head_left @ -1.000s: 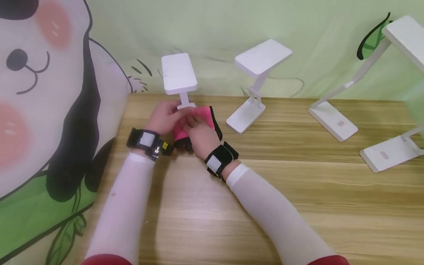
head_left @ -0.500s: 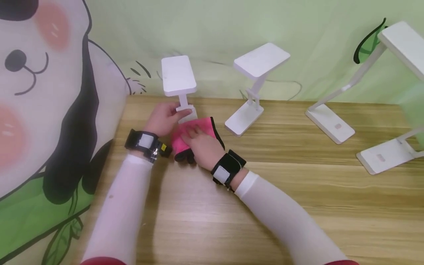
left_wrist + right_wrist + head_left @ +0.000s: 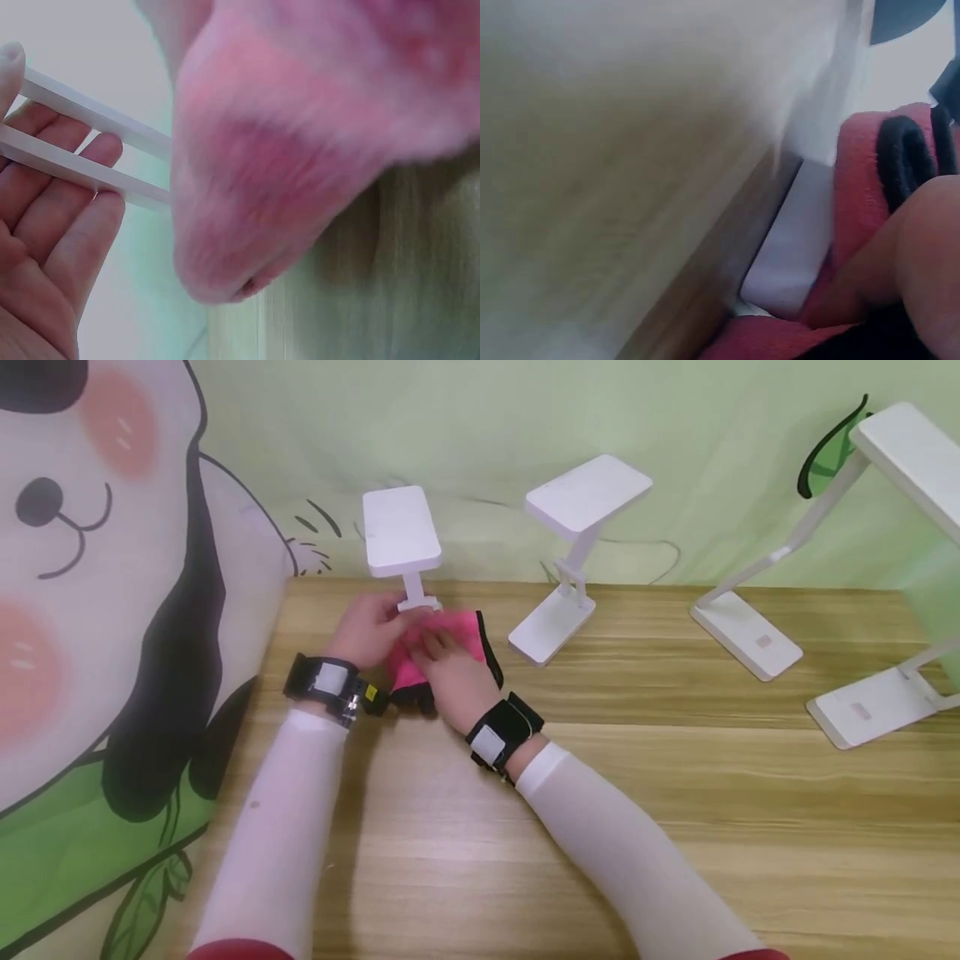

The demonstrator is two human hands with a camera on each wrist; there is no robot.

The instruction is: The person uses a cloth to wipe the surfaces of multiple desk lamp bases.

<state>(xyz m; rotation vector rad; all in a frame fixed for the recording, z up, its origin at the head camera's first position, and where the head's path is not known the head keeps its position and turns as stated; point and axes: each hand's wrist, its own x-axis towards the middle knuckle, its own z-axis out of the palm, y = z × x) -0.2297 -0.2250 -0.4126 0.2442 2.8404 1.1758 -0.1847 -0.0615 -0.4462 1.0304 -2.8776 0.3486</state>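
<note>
My left hand grips the twin-bar stem of a white desk lamp near its base. In the left wrist view its fingers curl behind the two white bars, thumb at the far left. My right hand holds a pink cloth with black edging over that lamp's base. In the right wrist view the lamp base shows its white side beside the cloth, and bent digits of the right hand sit against the fabric. The base's top is hidden under cloth and fingers.
A second white lamp stands right of the cloth. Farther right are the base of a tall lamp and another lamp base, cut off by the frame. A panda-printed backdrop borders the wooden table on the left.
The right hand slid the cloth toward the person, baring part of the lamp base, then moved it back up over the base. The left hand stayed at the stem.
</note>
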